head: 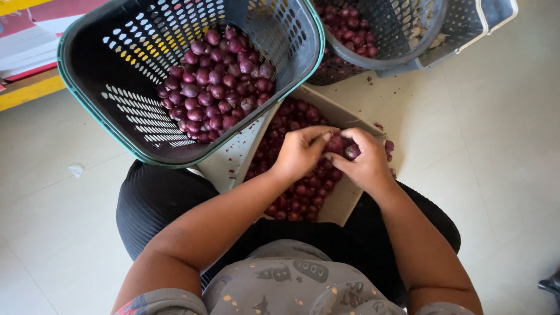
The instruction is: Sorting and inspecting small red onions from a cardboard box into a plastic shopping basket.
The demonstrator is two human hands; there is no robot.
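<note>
My left hand [300, 150] and my right hand [364, 160] meet over an open cardboard box [344, 201] that rests on my lap and holds many small purple-red onions [306, 186]. Both hands grip one onion [344, 147] between their fingertips, just above the pile. A dark green perforated plastic basket [116, 87] sits tilted at the box's far left, partly filled with more purple onions [213, 84].
A grey round basket [402, 41] with more onions stands at the top right, inside or against a pale crate [484, 23]. A few loose onions [388, 147] and skin scraps lie on the pale tiled floor [501, 151]. A yellow-edged board [29, 93] lies top left.
</note>
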